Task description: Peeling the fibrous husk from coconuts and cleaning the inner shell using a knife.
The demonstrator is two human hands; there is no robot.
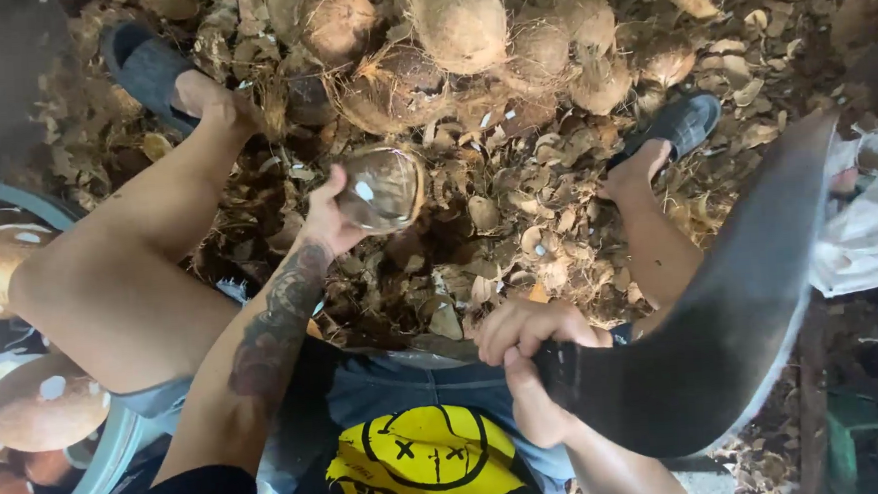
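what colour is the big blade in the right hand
Dark grey to black, with a paler edge; the blade shows in the head view.

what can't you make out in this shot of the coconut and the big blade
Head view, the only one:
- Far side of the coconut: hidden by the left hand cupping it.
- Blade edge and tip: motion-blurred; tip merges with the white cloth.
- Blade's handle: covered by the right hand.
- Basin of peeled coconuts: cut off by the left edge.

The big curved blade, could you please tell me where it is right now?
In the head view, the blade sweeps up the right side, gripped by the right hand near the lap, beside the right shin.
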